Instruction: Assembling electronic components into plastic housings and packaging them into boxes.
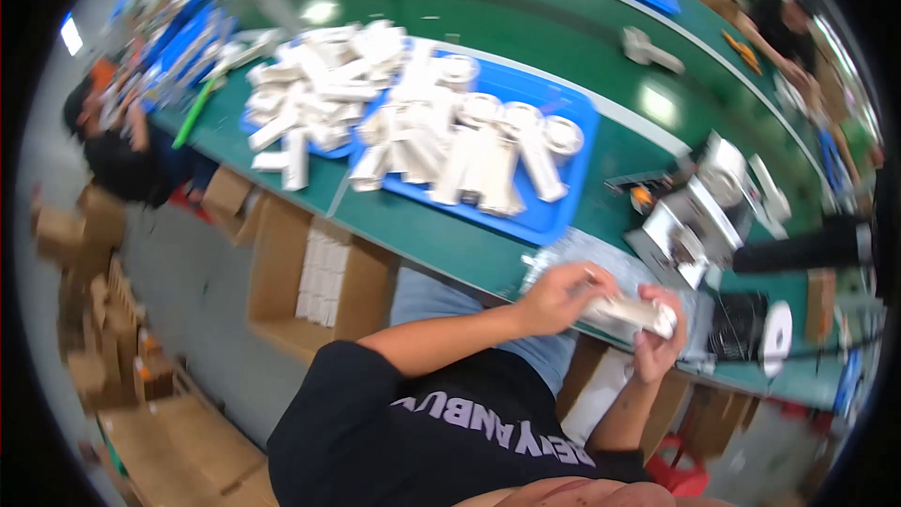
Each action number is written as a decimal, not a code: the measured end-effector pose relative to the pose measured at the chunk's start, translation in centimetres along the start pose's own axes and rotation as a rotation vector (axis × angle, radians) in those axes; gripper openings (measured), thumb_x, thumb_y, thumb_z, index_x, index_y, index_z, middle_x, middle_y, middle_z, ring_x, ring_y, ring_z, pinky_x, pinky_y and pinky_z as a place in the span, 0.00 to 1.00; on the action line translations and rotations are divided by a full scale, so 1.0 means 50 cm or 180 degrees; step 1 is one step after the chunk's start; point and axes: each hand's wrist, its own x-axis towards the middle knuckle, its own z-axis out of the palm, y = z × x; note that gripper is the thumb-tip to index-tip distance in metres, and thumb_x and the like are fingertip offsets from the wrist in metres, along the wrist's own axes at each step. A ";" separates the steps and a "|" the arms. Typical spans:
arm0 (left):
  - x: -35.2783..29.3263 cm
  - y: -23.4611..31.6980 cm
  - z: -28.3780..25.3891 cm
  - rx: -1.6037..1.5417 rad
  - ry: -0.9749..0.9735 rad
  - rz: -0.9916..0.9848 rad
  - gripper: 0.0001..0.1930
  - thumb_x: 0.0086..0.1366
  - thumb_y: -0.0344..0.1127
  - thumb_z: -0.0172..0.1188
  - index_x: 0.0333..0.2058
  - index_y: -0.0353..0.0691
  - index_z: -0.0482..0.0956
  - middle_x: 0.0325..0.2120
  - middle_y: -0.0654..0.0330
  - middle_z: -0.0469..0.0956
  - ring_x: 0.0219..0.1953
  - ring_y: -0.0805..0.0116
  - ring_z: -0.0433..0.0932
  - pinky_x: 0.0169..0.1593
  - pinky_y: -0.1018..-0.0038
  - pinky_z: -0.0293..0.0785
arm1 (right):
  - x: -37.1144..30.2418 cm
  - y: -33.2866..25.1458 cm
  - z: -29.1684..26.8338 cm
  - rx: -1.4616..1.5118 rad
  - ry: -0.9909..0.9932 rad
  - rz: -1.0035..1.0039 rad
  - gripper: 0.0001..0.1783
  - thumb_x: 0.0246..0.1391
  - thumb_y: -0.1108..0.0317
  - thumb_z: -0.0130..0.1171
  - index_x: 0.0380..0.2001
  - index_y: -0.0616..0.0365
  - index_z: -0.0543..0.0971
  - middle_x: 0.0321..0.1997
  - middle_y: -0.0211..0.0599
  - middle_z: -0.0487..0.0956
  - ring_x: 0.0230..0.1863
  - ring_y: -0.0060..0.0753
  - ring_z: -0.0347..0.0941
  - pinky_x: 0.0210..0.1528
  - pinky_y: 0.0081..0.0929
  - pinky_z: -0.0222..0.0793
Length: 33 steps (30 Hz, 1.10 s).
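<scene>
Above the table's front edge I hold a long white plastic housing with a rounded end at its right. My right hand is wrapped round that rounded end. At the other end my left hand is closed in a pinch, its fingertips against the housing; blur hides whether anything small is between them. Under and behind my hands lies a clear plastic sheet. Just beyond to the right stands a silver metal bench fixture with a white round part on top.
A blue tray holds several white housings with round heads; another pile of white parts lies left of it. An open carton with white pieces stands below the table edge. A black arm-like part juts in at right. Co-workers sit across and at left.
</scene>
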 end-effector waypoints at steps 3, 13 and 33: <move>0.004 -0.024 -0.010 0.0314 0.0451 0.0315 0.05 0.68 0.27 0.50 0.36 0.34 0.75 0.34 0.54 0.78 0.41 0.64 0.77 0.49 0.70 0.71 | 0.072 -0.032 -0.036 -0.0255 0.1323 -0.1231 0.33 0.44 0.70 0.58 0.57 0.66 0.65 0.56 0.52 0.67 0.59 0.47 0.64 0.61 0.46 0.60; 0.018 -0.032 -0.012 0.1019 0.0526 0.0687 0.06 0.70 0.27 0.44 0.32 0.35 0.68 0.31 0.52 0.77 0.36 0.62 0.76 0.43 0.69 0.72 | 0.304 -0.177 -0.020 -0.0722 0.1871 -0.1785 0.22 0.51 0.80 0.58 0.50 0.67 0.65 0.40 0.47 0.77 0.35 0.28 0.75 0.43 0.24 0.72; 0.026 -0.026 -0.007 0.0768 0.0985 0.0407 0.10 0.71 0.29 0.40 0.31 0.34 0.69 0.27 0.55 0.77 0.25 0.69 0.73 0.33 0.74 0.70 | 0.309 -0.209 -0.026 0.0726 0.0410 -0.0670 0.25 0.60 0.54 0.52 0.49 0.65 0.65 0.37 0.44 0.72 0.23 0.27 0.68 0.24 0.24 0.68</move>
